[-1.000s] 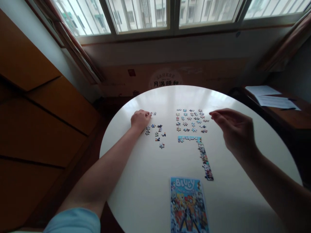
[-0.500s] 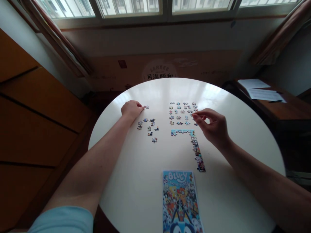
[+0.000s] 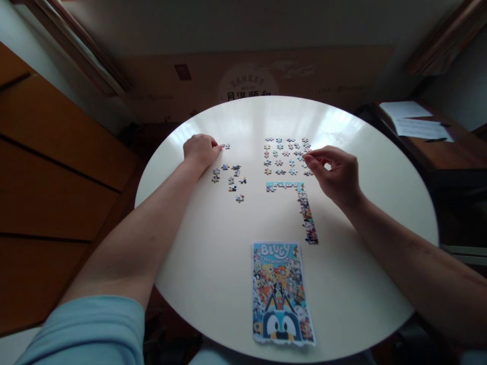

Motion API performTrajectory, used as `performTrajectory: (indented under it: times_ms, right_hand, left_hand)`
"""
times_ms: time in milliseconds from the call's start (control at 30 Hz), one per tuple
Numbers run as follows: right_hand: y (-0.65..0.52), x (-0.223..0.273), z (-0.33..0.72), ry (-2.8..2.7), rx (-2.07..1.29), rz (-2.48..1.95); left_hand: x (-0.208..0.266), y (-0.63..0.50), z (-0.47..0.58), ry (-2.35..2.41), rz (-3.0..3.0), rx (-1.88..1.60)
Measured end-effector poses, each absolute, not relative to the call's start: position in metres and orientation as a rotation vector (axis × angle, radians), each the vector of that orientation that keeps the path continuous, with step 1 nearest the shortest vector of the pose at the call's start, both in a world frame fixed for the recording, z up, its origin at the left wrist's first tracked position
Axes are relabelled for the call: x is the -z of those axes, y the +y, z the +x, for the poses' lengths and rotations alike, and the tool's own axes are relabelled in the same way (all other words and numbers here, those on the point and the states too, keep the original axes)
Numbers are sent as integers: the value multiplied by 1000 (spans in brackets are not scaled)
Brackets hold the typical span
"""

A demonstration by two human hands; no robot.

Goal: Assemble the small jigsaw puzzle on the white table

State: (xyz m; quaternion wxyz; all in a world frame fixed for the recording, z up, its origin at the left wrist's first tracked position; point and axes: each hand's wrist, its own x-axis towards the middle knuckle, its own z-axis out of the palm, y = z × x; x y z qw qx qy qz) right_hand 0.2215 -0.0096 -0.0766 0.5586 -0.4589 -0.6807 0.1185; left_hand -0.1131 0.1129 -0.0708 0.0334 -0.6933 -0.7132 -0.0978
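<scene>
My left hand (image 3: 201,151) rests at the far left of the white round table, its fingers closed at the edge of a small jigsaw puzzle piece (image 3: 227,146). Over the right side of the loose puzzle pieces (image 3: 279,162) hovers my right hand (image 3: 335,170), thumb and forefinger pinched together. Whatever is between those fingertips is too small to make out. Nearer to me is a joined puzzle border (image 3: 307,218), forming a top strip and a right side. Several more loose pieces (image 3: 232,181) lie to the left, nearer than my left hand.
A Bluey picture sheet (image 3: 280,294) lies near the front edge of the round table (image 3: 205,284). At the right, a brown desk (image 3: 429,152) bears papers (image 3: 407,109) and dark pens. A wooden cabinet (image 3: 57,177) stands at the left.
My view has tilted down, so the window is out of sight and the whole picture sheet shows. Both hands keep nearly the same places over the table.
</scene>
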Motion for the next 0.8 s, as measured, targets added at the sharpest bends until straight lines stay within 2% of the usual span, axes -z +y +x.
performTrajectory:
  times_ms: [400, 800]
  right_hand:
    - [-10, 78, 223, -1577, -342, -1175]
    - [-17, 74, 222, -1594, -363, -1107]
  left_hand:
    - [70, 95, -128, -2120, -2278, 666]
    - [56, 72, -127, -1652, -2609, 610]
